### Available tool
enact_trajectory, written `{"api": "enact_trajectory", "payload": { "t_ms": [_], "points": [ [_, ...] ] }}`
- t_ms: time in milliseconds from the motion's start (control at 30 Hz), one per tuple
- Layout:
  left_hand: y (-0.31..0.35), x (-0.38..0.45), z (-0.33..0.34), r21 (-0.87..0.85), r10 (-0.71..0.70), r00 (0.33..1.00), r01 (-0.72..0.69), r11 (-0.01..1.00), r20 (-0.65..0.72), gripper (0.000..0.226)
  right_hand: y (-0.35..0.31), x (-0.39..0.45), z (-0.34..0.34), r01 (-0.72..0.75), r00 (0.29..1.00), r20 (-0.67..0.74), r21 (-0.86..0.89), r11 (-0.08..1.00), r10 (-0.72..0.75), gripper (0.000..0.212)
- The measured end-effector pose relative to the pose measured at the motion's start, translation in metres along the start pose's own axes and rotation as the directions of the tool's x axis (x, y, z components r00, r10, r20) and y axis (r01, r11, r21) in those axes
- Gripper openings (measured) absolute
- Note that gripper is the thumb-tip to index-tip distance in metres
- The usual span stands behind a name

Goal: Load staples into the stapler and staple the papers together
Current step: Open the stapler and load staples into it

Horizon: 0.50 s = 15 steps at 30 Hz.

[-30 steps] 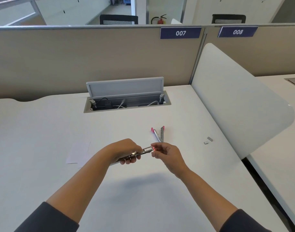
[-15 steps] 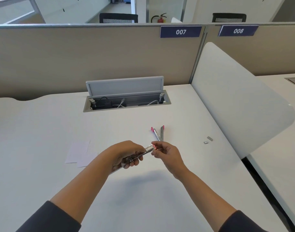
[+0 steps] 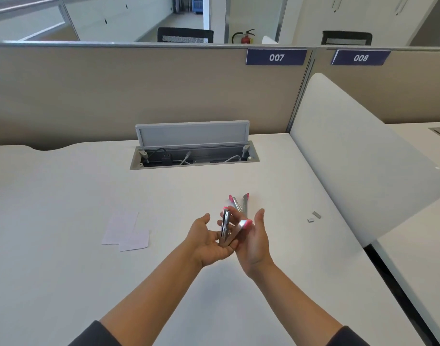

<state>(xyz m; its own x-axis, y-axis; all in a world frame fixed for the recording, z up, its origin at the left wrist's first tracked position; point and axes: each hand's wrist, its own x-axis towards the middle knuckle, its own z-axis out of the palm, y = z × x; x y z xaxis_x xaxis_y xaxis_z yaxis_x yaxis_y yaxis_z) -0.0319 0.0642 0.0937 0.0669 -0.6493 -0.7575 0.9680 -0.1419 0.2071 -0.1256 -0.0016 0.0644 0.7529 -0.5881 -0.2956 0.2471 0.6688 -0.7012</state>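
I hold the small metal stapler with pink tips [image 3: 225, 228], hinged open, above the white bench [image 3: 64, 191]: left hand [image 3: 209, 242] cupping its stiff, slippery body, right hand [image 3: 251, 242] fingers loosely around the light top arm.

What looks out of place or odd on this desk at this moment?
Two small staple strips lie loose near the desk's right edge, not yet loaded. A second stapler lies splayed open beyond the hands, and the papers sit askew, overlapping unevenly.
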Motion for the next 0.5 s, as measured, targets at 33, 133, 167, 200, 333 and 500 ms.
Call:
{"api": "enact_trajectory", "payload": {
  "t_ms": [33, 133, 167, 200, 333, 500],
  "points": [
    [-0.002, 0.000, 0.001, 0.013, 0.016, 1.000, -0.016, 1.000, 0.002, 0.067, 0.001, 0.000, 0.001, 0.007, 1.000, -0.022, -0.001, 1.000, -0.007, 0.078],
    [-0.005, -0.002, 0.001, 0.128, 0.056, 0.997, -0.061, 0.990, 0.044, 0.068, 0.000, 0.003, 0.001, 0.013, 0.995, -0.099, -0.009, 1.000, -0.014, 0.077],
    [-0.005, -0.002, 0.001, 0.178, 0.057, 0.997, -0.066, 0.982, 0.053, 0.068, -0.003, 0.004, 0.001, 0.010, 0.994, -0.105, 0.014, 1.000, -0.008, 0.077],
    [-0.004, -0.003, 0.000, 0.232, 0.059, 0.996, -0.072, 0.970, 0.061, 0.067, -0.006, 0.005, 0.002, 0.004, 0.994, -0.109, 0.047, 0.999, 0.002, 0.077],
    [-0.005, -0.010, 0.001, 0.433, 0.087, 0.992, -0.116, 0.894, 0.087, 0.050, -0.017, 0.006, 0.004, -0.031, 0.988, -0.144, 0.131, 0.991, 0.050, 0.064],
    [-0.005, -0.013, -0.009, 0.767, 0.140, 0.990, -0.106, 0.632, 0.021, 0.040, -0.024, 0.006, 0.005, 0.001, 0.978, -0.208, 0.091, 0.996, 0.018, 0.050]
  ]
}}
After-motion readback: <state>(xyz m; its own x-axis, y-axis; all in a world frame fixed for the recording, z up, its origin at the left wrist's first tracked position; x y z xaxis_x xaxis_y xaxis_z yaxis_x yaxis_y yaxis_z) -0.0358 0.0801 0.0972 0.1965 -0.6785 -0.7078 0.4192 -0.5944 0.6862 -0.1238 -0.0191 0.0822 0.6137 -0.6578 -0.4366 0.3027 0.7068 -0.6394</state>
